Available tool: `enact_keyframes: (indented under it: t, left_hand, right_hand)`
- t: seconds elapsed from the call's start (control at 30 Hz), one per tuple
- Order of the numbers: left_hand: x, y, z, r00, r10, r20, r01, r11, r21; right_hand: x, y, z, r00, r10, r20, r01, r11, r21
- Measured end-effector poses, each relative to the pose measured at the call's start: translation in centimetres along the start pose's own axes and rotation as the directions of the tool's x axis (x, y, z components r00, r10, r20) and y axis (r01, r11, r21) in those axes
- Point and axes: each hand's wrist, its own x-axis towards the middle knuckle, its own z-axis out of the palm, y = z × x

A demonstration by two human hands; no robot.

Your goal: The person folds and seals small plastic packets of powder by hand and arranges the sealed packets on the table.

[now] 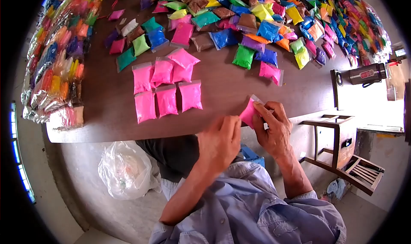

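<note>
A person's right hand [276,126] pinches a pink packet [247,114] at the near edge of the surface [222,83], the left hand [219,137] curled beside it, too blurred to show its grip, other pink packets [190,95] apparently grouped already, the mixed pile [261,12] seemingly left unsorted.

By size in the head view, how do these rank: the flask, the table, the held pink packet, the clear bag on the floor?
1. Table
2. Clear bag
3. Flask and held pink packet: alike, and the right hand partly hides the packet.
</note>
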Motion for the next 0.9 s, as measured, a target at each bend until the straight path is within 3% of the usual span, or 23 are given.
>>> enact_keyframes:
  t: [0.1, 0.17, 0.4, 0.5, 0.57, 0.7, 0.77, 0.9]
  left_hand:
    - [-0.7, 0.6, -0.1, 0.998, -0.02, 0.058, 0.024, 0.998, -0.06]
    - [-0.7, -0.4, 0.5, 0.995, 0.098, 0.026, -0.101, 0.986, 0.136]
    - [-0.1, -1.1, 0.1, 0.999, 0.033, -0.022, -0.029, 0.987, 0.159]
    - [-0.2, -0.6, 0.1, 0.993, 0.098, -0.071, -0.086, 0.983, 0.165]
    - [-0.8, 0.2, -0.3, 0.998, 0.034, 0.045, -0.037, 0.997, 0.06]
    - [-1.1, -0.1, 0.5, 0.993, 0.047, 0.113, -0.055, 0.996, 0.066]
    - [-0.5, -1.1, 0.6, 0.988, 0.144, -0.046, -0.134, 0.975, 0.175]
    - [-0.8, -1.8, 0.0, 0.992, 0.105, -0.076, -0.084, 0.967, 0.242]
  right_hand:
    - [0.1, 0.0, 0.3, 1.0, 0.027, -0.01, -0.027, 1.0, -0.003]
    - [0.1, 0.0, 0.4, 1.0, 0.008, -0.029, -0.01, 0.999, -0.044]
    - [0.1, -0.1, 0.9, 0.996, 0.004, -0.088, -0.008, 0.999, -0.051]
    - [0.1, -0.3, 0.8, 0.995, 0.039, -0.09, -0.041, 0.999, -0.023]
    - [0.1, -0.4, 0.7, 0.995, 0.068, -0.069, -0.07, 0.997, -0.016]
    - [0.2, -0.2, 0.9, 0.995, 0.071, -0.065, -0.071, 0.997, -0.002]
    - [0.2, -0.4, 0.9, 0.994, 0.057, -0.09, -0.058, 0.998, -0.014]
    - [0.1, -0.4, 1.0, 0.993, 0.084, -0.079, -0.084, 0.996, 0.006]
